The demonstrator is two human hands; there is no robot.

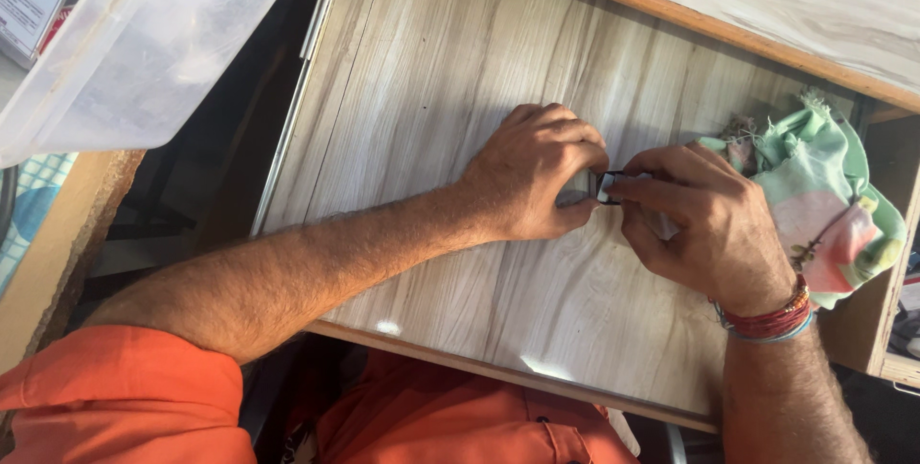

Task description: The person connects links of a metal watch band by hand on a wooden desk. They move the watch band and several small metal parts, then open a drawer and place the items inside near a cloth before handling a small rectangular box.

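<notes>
Both hands [613,196] pinching a small black clip [607,186] over pale wood-grain board [431,90], cloth [824,196] beside.

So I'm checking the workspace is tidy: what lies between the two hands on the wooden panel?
In the head view, only a small dark-framed rectangular piece, pinched between the left hand and right hand, over the wooden panel.

Pale wood-grain board [450,90] — green-pink rag [824,196] at its right edge.
</notes>
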